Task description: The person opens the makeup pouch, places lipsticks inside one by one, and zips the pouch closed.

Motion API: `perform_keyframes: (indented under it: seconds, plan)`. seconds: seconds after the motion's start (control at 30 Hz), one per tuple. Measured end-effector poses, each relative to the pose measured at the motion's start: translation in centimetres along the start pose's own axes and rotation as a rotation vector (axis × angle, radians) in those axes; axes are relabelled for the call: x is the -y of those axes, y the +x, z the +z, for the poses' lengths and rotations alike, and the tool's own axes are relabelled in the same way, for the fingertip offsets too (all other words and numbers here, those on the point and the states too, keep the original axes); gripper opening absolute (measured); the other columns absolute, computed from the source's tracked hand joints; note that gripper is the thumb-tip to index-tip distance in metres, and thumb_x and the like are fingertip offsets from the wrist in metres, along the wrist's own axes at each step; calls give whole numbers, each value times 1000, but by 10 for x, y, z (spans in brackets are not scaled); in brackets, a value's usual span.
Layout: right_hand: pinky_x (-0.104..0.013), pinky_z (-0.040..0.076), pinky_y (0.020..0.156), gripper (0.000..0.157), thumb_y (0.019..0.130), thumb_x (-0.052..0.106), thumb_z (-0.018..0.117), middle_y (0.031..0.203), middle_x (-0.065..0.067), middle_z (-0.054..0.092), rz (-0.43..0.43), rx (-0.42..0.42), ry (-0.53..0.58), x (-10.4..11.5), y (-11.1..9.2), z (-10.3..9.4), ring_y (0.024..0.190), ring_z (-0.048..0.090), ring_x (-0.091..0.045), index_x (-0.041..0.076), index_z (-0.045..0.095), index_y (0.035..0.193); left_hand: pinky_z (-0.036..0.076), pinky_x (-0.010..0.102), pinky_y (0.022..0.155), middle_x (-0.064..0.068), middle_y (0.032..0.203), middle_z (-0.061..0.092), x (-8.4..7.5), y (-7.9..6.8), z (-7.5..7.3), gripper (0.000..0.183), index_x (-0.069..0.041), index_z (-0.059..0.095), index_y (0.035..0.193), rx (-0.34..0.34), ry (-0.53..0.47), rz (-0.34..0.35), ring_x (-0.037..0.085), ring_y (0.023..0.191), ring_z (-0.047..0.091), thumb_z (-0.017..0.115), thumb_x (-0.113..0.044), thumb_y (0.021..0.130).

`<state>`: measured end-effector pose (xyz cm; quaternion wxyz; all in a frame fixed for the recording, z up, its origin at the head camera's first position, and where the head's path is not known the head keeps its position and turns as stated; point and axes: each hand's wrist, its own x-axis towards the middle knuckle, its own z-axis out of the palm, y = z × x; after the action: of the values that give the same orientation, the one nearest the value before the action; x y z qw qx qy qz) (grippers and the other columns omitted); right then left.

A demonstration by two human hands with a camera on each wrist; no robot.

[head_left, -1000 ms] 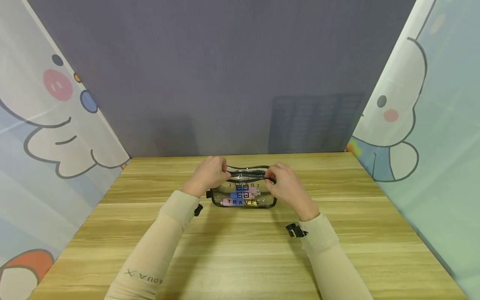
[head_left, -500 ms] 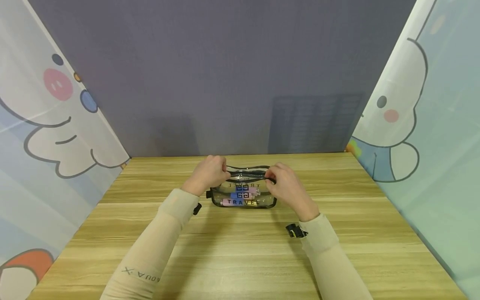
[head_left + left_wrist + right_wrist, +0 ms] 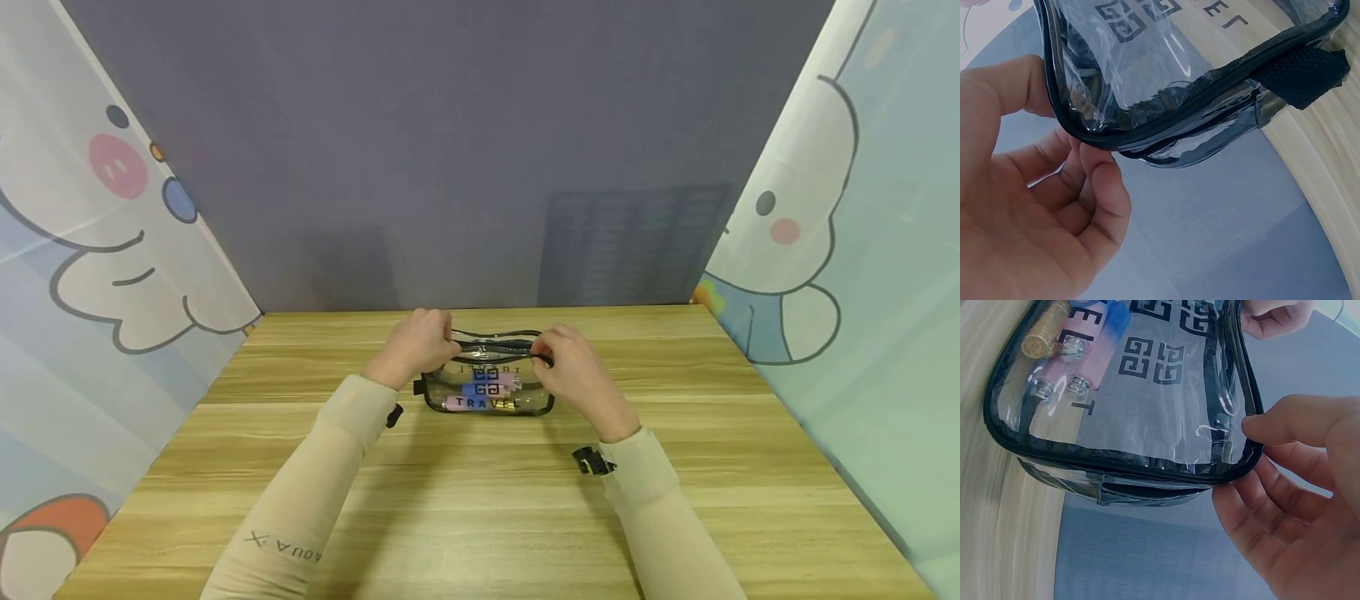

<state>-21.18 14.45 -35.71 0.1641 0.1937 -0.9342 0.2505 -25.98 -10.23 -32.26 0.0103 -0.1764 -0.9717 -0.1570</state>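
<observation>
A clear travel pouch [image 3: 487, 375] with black piping and the printed word TRAVEL stands upright on the table. My left hand [image 3: 420, 342] pinches its upper left corner. At the upper right corner my right hand [image 3: 579, 379] holds the edge between thumb and fingers, as the right wrist view also shows. Several small pink-and-blue tubes [image 3: 1085, 347] and a gold-coloured cylinder [image 3: 1046, 330] lie in the bottom of the pouch. A black fabric tab [image 3: 1307, 75] sticks out from the pouch's left side. Along the top, between both hands, runs a dark zipper [image 3: 495, 345]; whether it is fully closed I cannot tell.
The pouch rests toward the back of a wood-grain table [image 3: 480, 517]. A grey panel [image 3: 465, 167] rises behind the table's far edge. Cartoon-printed curtains stand along the left side [image 3: 67, 275] and the right side [image 3: 885, 333].
</observation>
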Motion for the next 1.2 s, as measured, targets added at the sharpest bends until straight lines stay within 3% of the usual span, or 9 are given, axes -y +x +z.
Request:
perform_keyframes:
  seconds: [1.2]
  plan:
    - [-39, 54, 79, 10, 89, 5, 72, 94, -5, 63, 7, 6, -5, -1, -1, -2, 86, 60, -22, 3, 72, 99, 44, 36, 64, 6, 74, 59, 6, -4, -4, 10, -10, 60, 83, 0, -29, -28, 17, 58, 51, 64, -14, 90]
